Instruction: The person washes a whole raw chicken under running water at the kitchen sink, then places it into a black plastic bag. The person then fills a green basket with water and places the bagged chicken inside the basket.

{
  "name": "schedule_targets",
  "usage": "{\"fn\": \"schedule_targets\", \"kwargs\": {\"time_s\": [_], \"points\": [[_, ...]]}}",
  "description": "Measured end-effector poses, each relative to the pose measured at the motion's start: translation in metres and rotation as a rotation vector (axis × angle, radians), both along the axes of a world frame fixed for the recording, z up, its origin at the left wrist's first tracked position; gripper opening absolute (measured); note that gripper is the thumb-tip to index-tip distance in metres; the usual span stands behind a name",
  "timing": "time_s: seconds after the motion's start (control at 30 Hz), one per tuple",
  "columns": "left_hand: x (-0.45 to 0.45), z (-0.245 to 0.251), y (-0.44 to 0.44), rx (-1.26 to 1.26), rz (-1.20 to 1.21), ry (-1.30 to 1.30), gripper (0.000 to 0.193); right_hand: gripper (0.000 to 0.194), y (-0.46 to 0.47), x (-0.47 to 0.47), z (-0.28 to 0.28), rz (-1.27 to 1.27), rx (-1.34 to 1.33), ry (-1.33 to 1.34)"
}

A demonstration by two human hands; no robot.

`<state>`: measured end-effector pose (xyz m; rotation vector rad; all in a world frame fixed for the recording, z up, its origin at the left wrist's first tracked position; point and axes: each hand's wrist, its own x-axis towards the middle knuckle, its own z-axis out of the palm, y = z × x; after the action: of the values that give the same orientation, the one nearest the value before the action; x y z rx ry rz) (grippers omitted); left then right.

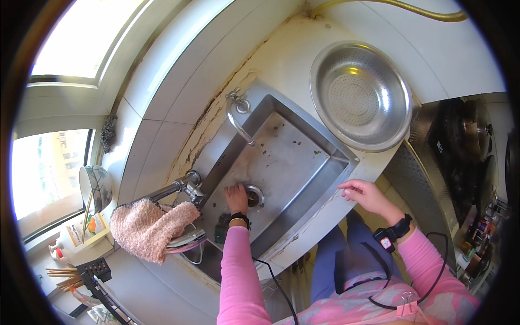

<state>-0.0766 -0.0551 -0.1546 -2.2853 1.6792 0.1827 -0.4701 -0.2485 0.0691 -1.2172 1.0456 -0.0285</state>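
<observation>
My left hand (236, 198) reaches down into the stainless steel sink (284, 162), beside the drain (254, 196). Its fingertips rest at or just above the basin floor; the palm side is hidden, so I cannot tell whether anything is in it. A dark green object (221, 229) lies in the sink next to my left wrist. Small dark bits and a green scrap (317, 152) are scattered over the basin. My right hand (365, 195) hovers by the counter's front edge with loosely bent fingers and no object visible in it.
A perforated steel colander (353, 97) stands right of the sink. A curved faucet (240, 122) overhangs the basin. A pink cloth (150, 227) drapes over a second tap (189, 185). A bowl (95, 189) sits on the window ledge. A stove with a pot (471, 126) is at far right.
</observation>
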Motion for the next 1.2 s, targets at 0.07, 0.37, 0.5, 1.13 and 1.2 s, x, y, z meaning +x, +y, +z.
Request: {"fn": "schedule_targets", "kwargs": {"time_s": [0.07,0.37,0.5,1.13,1.2], "points": [[0.002,0.001,0.001,-0.009,0.002,0.043,0.027,0.026,0.000,-0.002,-0.001,-0.011,0.011,-0.014],[0.021,0.011,-0.016,0.229,0.248,0.363,0.037,0.025,0.004,-0.010,-0.007,-0.017,0.021,-0.053],[0.039,0.010,-0.014,0.367,0.383,0.562,0.032,0.025,0.004,-0.016,-0.005,-0.076,0.022,-0.084],[-0.116,0.271,-0.056,0.045,0.666,1.177,0.016,0.025,0.058,-0.245,0.088,-0.547,-0.317,-0.320],[-0.169,0.298,-0.057,0.036,0.598,1.203,0.015,0.025,0.081,-0.298,0.094,-0.614,-0.366,-0.291]]}}
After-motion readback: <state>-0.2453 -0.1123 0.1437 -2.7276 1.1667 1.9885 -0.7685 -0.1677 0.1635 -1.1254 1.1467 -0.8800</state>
